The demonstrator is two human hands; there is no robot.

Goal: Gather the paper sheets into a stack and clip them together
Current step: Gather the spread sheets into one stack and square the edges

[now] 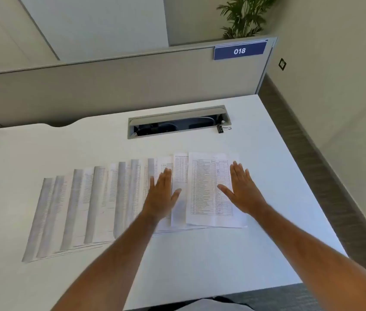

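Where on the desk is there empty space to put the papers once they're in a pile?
The desk is bare between the paper sheets and its near edge, and right of the right hand up to the binder clip. The left-middle, under the left hand, is crowded with sheets.

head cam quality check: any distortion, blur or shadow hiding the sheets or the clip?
Head view: wide-angle bends the desk edges; print on the left paper sheets is soft, unreadable; the top sheet is sharper; soft shadows under both hands, left hand, right hand; the binder clip is small but distinct.
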